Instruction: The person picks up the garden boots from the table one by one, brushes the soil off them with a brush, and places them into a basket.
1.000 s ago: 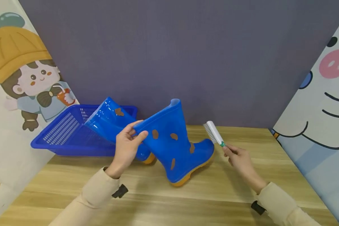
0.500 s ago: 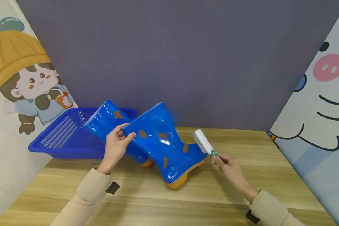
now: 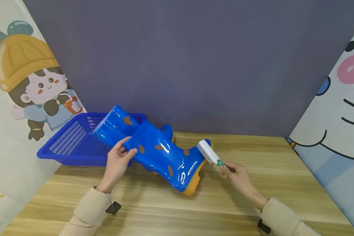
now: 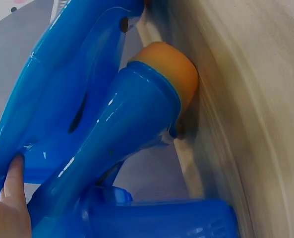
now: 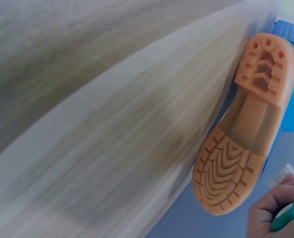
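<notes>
My left hand [image 3: 118,164] pinches the top rim of a blue rain boot [image 3: 165,154] with brown patches and an orange sole [image 5: 236,129]. The boot leans over, shaft toward the left and toe toward the right. My right hand [image 3: 239,178] grips a white scrub brush [image 3: 210,152] by its handle, green at the neck. Its bristles lie against the boot's foot near the toe, overlapping it in the head view. Behind, a second blue boot [image 3: 113,126] with a brown patch leans on the basket, partly hidden by the first; its orange heel [image 4: 166,69] shows in the left wrist view.
A blue plastic basket [image 3: 76,160] with slotted sides stands at the back left of the wooden table [image 3: 253,203]. A grey panel [image 3: 194,65] rises behind, and cartoon-printed panels flank the table on both sides.
The held boot has tilted further over, its shaft lowering to the left and its sole turning toward the right. The brush has moved left and down from beyond the toe onto the boot's foot.
</notes>
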{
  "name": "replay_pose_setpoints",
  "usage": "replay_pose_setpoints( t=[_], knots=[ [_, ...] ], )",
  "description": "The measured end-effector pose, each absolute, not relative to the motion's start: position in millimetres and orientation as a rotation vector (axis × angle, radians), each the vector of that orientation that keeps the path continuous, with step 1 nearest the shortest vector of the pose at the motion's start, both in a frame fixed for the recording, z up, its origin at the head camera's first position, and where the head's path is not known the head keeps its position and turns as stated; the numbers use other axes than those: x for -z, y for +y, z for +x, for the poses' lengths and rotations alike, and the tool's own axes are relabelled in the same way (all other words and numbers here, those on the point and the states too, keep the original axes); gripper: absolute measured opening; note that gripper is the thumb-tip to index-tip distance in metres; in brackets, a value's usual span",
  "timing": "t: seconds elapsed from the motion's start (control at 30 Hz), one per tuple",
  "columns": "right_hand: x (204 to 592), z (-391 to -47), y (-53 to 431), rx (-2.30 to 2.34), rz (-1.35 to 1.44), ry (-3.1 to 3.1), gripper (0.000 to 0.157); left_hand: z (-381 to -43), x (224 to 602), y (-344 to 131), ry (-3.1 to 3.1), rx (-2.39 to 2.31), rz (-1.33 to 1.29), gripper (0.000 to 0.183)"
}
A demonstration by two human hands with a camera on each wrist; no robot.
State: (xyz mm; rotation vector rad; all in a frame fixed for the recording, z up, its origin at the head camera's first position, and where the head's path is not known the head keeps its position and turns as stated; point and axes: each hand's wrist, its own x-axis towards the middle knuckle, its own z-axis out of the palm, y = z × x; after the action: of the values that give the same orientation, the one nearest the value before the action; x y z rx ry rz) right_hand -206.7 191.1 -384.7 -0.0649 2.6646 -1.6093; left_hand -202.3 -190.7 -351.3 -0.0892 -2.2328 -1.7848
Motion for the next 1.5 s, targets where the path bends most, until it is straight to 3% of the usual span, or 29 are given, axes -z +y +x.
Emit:
replay_pose_setpoints(
  t=[0.33,0.53,1.07,1.23,1.5],
  knots=[
    [391,-210,191,1.545,-0.047,2.674,0.038,-207,343,-178,-2.075,1.764,0.056,0.037],
    [399,-217,177,1.488,-0.104,2.685,0.040,-209,326,-174,-1.893,1.600,0.016,0.029],
    [385,-206,135,1.514,-0.060,2.740,0.033,-179,329,-225,-1.939,1.907,0.025,0.051],
    [383,-201,128,1.605,-0.078,2.799,0.030,-178,330,-232,-2.040,1.866,-0.086,0.059],
    [373,-196,98,1.865,-0.208,2.717,0.031,-180,326,-241,-2.240,1.587,-0.130,0.056]
  ],
)
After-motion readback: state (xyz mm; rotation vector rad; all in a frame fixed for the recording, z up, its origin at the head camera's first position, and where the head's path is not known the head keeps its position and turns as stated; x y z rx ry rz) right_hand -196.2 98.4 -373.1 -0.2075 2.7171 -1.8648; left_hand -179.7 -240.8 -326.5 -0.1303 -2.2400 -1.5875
